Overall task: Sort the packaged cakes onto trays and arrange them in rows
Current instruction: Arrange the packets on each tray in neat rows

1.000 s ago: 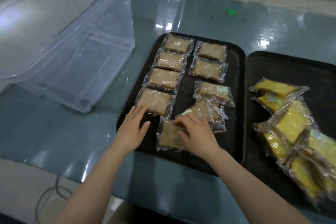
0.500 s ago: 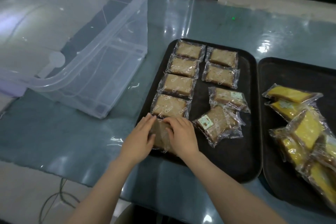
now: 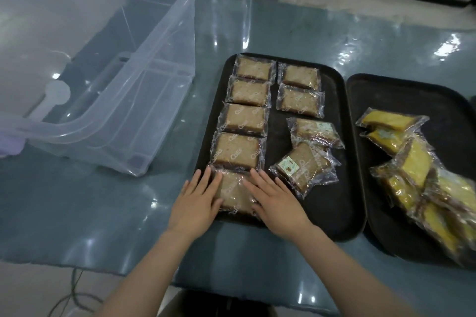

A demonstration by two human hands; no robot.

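Between the two sets of fingers lies the brown packaged cake, at the near end of the left row on the dark tray, with its far edge meeting the wrapper of the fourth cake just beyond the fingertips. The left hand rests flat on the packet's left side, and the right hand lies flat on its right side. Both have their fingers straight and released, pressing rather than grasping.

From where I stand this looks like the squaring-up of the fifth cake in that row. To do it well, I would keep the palms light so the wrapper does not crumple, and nudge from both sides until the packet's edges run in line with the four cakes beyond the fingertips. The near edge sits close to the tray's rim, so any push should go away from the wrists, not toward them.

Just right of the right hand's fingers, the loose brown cakes lie tilted and overlapping. They seem the next ones to straighten into the second row, below the two neat cakes. Further right, yellow cakes are heaped on a second tray. Well to the left of the left fingers a clear plastic bin stands on the tabletop.
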